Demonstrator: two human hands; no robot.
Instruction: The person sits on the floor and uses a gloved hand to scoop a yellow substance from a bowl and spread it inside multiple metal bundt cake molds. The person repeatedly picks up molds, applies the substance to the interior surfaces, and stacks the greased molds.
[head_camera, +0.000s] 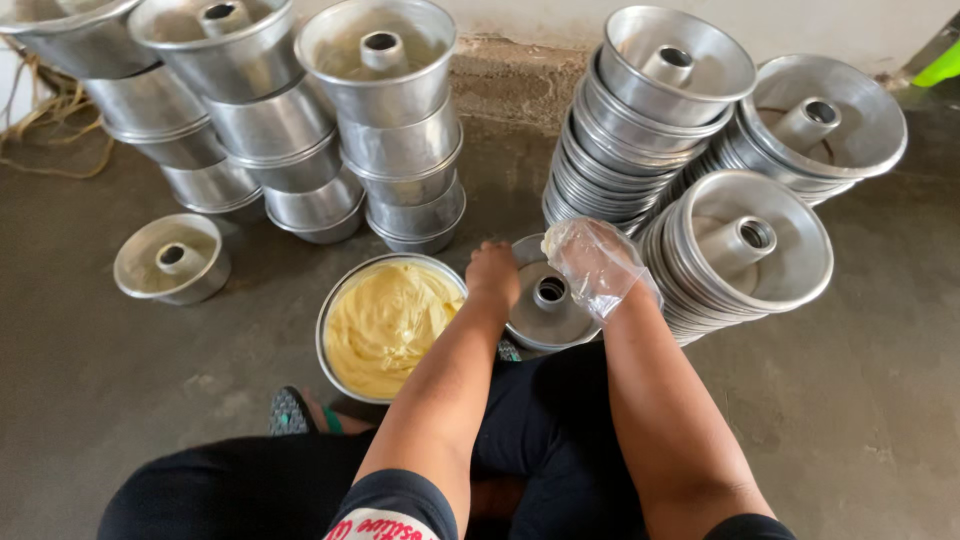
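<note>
The person is sitting on the concrete floor (880, 400), looking down over both forearms at an empty aluminium tube cake pan (546, 308) lying just in front of the knees. The left hand (493, 276), bare, is resting on the pan's near-left rim with its fingers curling over the edge, apparently gripping it, though the fingertips are hidden behind the hand. The right hand (596, 262) is wearing a clear plastic glove smeared with yellow batter; it is hovering over the pan's right rim with its fingers loosely bent, and whether they are pinching anything cannot be told.

Touching the pan's left side, a round metal bowl (345, 283) is holding pale yellow batter (385, 325). A single empty tube pan (172, 258) is sitting apart on the left. Behind the bowl, three tall stacks of deep tube pans (385, 130) are standing against the wall, and to the right three leaning stacks of nested tube pans (700, 150) are crowding beside the gloved hand. A sandalled foot (295, 412) is showing beneath the bowl.
</note>
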